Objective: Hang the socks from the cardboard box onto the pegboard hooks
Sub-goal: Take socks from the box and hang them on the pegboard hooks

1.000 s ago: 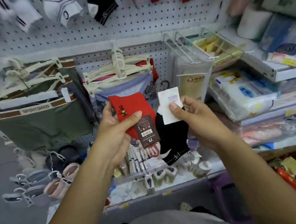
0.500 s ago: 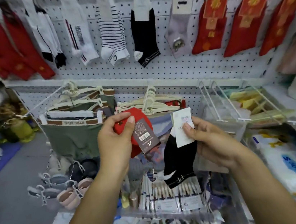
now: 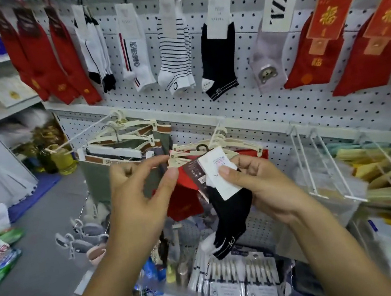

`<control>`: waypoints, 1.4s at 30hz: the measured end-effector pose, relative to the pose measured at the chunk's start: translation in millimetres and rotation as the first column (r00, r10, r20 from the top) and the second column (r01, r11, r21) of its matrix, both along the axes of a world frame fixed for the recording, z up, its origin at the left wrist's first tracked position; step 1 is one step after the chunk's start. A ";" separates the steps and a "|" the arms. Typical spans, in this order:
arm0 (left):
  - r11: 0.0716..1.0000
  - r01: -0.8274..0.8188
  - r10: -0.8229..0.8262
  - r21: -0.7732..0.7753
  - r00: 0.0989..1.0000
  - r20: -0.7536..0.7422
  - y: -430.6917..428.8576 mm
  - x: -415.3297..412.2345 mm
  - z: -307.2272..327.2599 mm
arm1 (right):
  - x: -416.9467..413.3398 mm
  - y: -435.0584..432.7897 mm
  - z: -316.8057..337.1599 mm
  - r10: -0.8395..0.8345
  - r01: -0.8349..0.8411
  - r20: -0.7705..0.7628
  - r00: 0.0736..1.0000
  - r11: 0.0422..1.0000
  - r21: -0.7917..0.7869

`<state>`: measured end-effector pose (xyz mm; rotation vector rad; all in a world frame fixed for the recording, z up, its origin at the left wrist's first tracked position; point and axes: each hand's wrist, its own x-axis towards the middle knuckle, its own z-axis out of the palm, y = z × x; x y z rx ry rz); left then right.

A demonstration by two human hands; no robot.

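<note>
At centre frame, the right hand (image 3: pixel 262 188) is pinching the black sock (image 3: pixel 233 215) by its white label, with the red sock (image 3: pixel 187 203) just behind. The left hand (image 3: pixel 135 205) is hovering loosely spread beside them, below the pegboard (image 3: pixel 258 104).

Black cotton ankle sock (image 3: pixel 230 215): white patch at one end, white lettering band; topped by white paper card (image 3: pixel 220 176), faint purple print. Red cotton sock (image 3: pixel 183 199) tagged with dark brown label (image 3: pixel 193 175). White metal pegboard (image 3: pixel 271 108) dotted with dark holes. Hung above: plain red long socks (image 3: pixel 63 56) marked with small gold emblems; white short sock (image 3: pixel 173 51) crossed by thin black stripes; black short sock (image 3: pixel 218 53) edged white; lilac bear-face sock (image 3: pixel 264 52); red-and-gold paper cards (image 3: pixel 328 16). Olive-green fabric briefs (image 3: pixel 94 178) banded brown.
</note>
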<state>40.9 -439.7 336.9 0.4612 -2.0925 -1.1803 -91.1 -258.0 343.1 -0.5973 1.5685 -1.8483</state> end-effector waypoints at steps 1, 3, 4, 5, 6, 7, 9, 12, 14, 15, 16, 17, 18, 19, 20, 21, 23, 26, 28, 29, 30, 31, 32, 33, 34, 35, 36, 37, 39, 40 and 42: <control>0.997 0.058 -0.059 -0.051 0.998 -0.025 -5.1 -0.4 3.1 | -2.8 -2.3 3.4 0.010 -0.010 -0.001 1.000 1.000 0.003; 0.964 0.261 -0.262 -0.044 0.965 -0.030 -14.0 -9.7 8.0 | -6.2 -9.8 9.8 0.028 -0.028 -0.014 1.000 1.000 0.009; 0.936 0.350 -0.351 -0.028 0.936 -0.030 -17.5 -17.3 11.0 | -7.8 -14.0 12.9 0.024 -0.024 -0.015 1.000 1.000 0.001; 0.912 0.409 -0.410 -0.028 0.911 -0.045 -21.6 -25.3 13.4 | -9.5 -18.0 15.8 0.012 -0.012 -0.012 1.000 1.000 -0.017; 0.897 0.440 -0.442 -0.037 0.895 -0.067 -26.1 -32.7 16.0 | -10.6 -21.3 19.9 -0.008 0.008 0.001 1.000 0.999 -0.036; 0.887 0.459 -0.461 -0.044 0.883 -0.085 -31.1 -39.3 18.6 | -12.1 -23.6 23.1 -0.030 0.031 0.016 0.999 0.998 -0.059; 0.861 0.506 -0.508 -0.050 0.856 -0.099 -43.2 -50.8 23.1 | -14.2 -25.9 30.5 -0.065 0.070 0.044 0.997 0.992 -0.103; 0.833 0.548 -0.553 -0.075 0.826 -0.110 -57.3 -70.5 31.0 | -18.3 -30.4 42.1 -0.141 0.147 0.050 0.989 0.979 -0.139; 0.837 0.541 -0.548 -0.083 0.821 -0.162 -62.6 -85.8 36.1 | -21.3 -35.4 49.4 -0.213 0.217 0.043 0.976 0.966 -0.142; 0.840 0.535 -0.541 -0.091 0.819 -0.192 -65.3 -92.1 39.0 | -23.5 -37.9 52.2 -0.249 0.254 0.046 0.967 0.956 -0.150; 0.848 0.520 -0.529 -0.102 0.821 -0.216 -68.2 -97.8 42.3 | -25.4 -40.5 55.8 -0.289 0.294 0.054 0.956 0.942 -0.160; 0.859 0.501 -0.511 -0.106 0.825 -0.240 -71.3 -102.4 46.2 | -27.9 -42.6 59.5 -0.329 0.336 0.064 0.942 0.926 -0.174; 0.872 0.480 -0.488 -0.095 0.834 -0.258 -75.1 -106.8 50.1 | -30.0 -44.6 64.3 -0.368 0.375 0.074 0.927 0.908 -0.186; 0.884 0.462 -0.462 -0.070 0.845 -0.270 -78.9 -110.5 55.0 | -33.5 -46.4 69.3 -0.405 0.412 0.075 0.911 0.890 -0.196; 0.895 0.443 -0.437 -0.043 0.856 -0.276 -82.8 -114.1 60.4 | -36.5 -48.4 75.8 -0.435 0.439 0.066 0.898 0.875 -0.206; 0.903 0.430 -0.418 -0.020 0.864 -0.282 -87.0 -118.3 65.5 | -40.8 -50.6 82.1 -0.462 0.460 0.047 0.886 0.861 -0.218; 0.915 0.402 -0.385 -0.003 0.875 -0.294 -95.4 -126.5 76.0 | -48.9 -56.6 95.6 -0.510 0.495 -0.005 0.860 0.837 -0.234; 0.921 0.387 -0.356 0.039 0.879 -0.317 -108.4 -136.1 91.8 | -62.5 -70.5 116.4 -0.590 0.557 -0.108 0.800 0.798 -0.230; 0.914 0.398 -0.353 0.080 0.877 -0.326 -115.6 -140.8 100.6 | -72.4 -82.3 131.4 -0.646 0.608 -0.174 0.743 0.760 -0.227; 0.911 0.403 -0.356 0.091 0.877 -0.324 -118.0 -141.7 105.2 | -78.1 -88.2 139.1 -0.672 0.632 -0.198 0.714 0.740 -0.231; 0.906 0.411 -0.361 0.101 0.875 -0.322 -119.8 -142.0 109.9 | -82.7 -94.4 147.2 -0.694 0.653 -0.221 0.685 0.719 -0.236; 0.897 0.425 -0.370 0.120 0.872 -0.321 -122.0 -142.6 114.0 | -88.9 -100.4 154.2 -0.719 0.678 -0.248 0.649 0.695 -0.240; 0.887 0.440 -0.380 0.139 0.868 -0.321 -123.8 -142.6 118.4 | -94.5 -106.0 160.8 -0.738 0.700 -0.273 0.617 0.673 -0.239; 0.878 0.452 -0.389 0.156 0.865 -0.318 -126.3 -143.0 122.1 | -100.5 -111.5 166.4 -0.753 0.719 -0.297 0.587 0.654 -0.235; 0.870 0.464 -0.399 0.167 0.861 -0.315 -128.9 -143.3 125.5 | -105.6 -117.5 171.4 -0.763 0.734 -0.311 0.566 0.639 -0.232; 0.862 0.475 -0.408 0.176 0.857 -0.315 -131.5 -143.8 128.5 | -110.7 -123.2 175.6 -0.770 0.744 -0.325 0.549 0.628 -0.228; 0.855 0.485 -0.416 0.184 0.853 -0.315 -133.9 -143.9 131.1 | -115.4 -128.3 178.8 -0.774 0.753 -0.340 0.535 0.619 -0.224; 0.850 0.493 -0.423 0.188 0.850 -0.315 -136.6 -143.5 133.3 | -120.7 -132.8 181.0 -0.777 0.760 -0.352 0.522 0.611 -0.220; 0.842 0.506 -0.437 0.187 0.843 -0.314 -141.9 -142.4 136.3 | -130.1 -140.1 182.7 -0.775 0.770 -0.375 0.509 0.605 -0.204; 0.840 0.509 -0.440 0.188 0.842 -0.313 -144.7 -141.7 137.2 | -133.3 -143.1 182.2 -0.771 0.772 -0.384 0.509 0.605 -0.193; 0.830 0.521 -0.451 0.199 0.837 -0.310 -150.8 -141.1 137.2 | -137.4 -147.9 178.1 -0.765 0.775 -0.385 0.517 0.609 -0.168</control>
